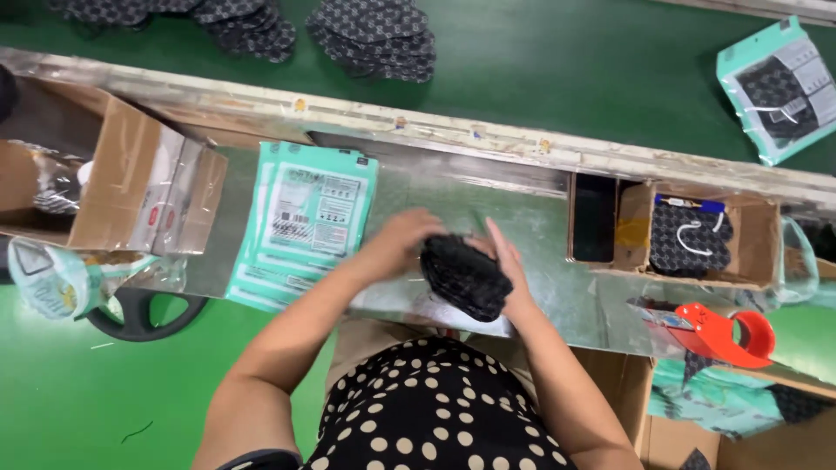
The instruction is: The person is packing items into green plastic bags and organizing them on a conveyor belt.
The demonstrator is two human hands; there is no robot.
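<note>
We hold a dark stack of patterned pieces over the counter

Nearest to us, our left hand [402, 239] curls over the near-left side of the dark stack [464, 277] and our right hand [508, 261] presses flat against its far-right side, so both hands grip it between them just above the shiny counter [540, 261], forearms angled inward. Left of the stack lies a pile of teal packets [305, 222], seemingly unfilled; we judge that bagging this stack is not yet done. Right of the stack sit a red tape dispenser [723, 335] and a small cardboard box [697, 235] holding one patterned piece. Beyond the stack, across the rail, more dark piles [374, 35] wait on the green belt [566, 78], and one filled packet [779, 87] lies far right
</note>
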